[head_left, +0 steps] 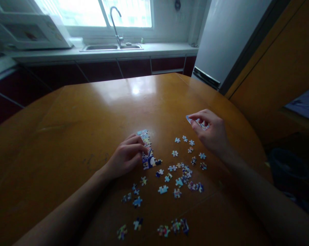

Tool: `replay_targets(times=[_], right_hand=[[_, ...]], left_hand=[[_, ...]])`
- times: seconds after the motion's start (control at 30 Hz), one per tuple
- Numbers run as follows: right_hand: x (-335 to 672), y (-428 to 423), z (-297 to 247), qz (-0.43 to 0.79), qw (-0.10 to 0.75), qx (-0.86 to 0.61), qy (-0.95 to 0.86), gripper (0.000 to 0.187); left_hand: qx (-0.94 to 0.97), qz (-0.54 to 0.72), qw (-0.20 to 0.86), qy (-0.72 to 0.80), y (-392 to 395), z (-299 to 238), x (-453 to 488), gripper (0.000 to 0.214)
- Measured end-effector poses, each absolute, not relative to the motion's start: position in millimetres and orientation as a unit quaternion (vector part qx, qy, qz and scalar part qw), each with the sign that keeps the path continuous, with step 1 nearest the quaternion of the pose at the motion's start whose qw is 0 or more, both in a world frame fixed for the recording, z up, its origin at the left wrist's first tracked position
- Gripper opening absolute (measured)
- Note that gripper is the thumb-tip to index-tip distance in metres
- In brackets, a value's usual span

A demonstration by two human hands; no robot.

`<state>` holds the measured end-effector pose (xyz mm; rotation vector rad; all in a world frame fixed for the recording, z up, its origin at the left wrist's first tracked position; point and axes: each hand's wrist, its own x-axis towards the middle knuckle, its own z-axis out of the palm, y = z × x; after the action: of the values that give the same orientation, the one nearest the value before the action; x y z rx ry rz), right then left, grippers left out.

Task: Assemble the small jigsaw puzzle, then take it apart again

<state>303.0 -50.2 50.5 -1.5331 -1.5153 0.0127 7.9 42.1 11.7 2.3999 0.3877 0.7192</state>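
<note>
Under the fingertips of my left hand lies a strip of joined jigsaw puzzle pieces, flat on the wooden table. The fingers are bent and close together on the strip, covering part of its middle. To the right, my right hand grips a small printed picture card between thumb and fingers; most of the card is hidden behind them. Loose puzzle pieces are scattered between and below the hands. Several more pieces lie near the front.
The round-cornered wooden table fills most of the view. Behind it run a counter with a sink and tap, and a microwave at the left. A fridge stands at the back right.
</note>
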Motion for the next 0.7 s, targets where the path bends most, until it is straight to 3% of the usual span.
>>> replay_targets(times=[0.7], right_hand=[[300.7,-49.4,42.6,0.029,0.446,-0.612,-0.653,0.012]], left_hand=[[0.896,0.294,0.294,0.154,42.3,11.2,9.6,0.022]])
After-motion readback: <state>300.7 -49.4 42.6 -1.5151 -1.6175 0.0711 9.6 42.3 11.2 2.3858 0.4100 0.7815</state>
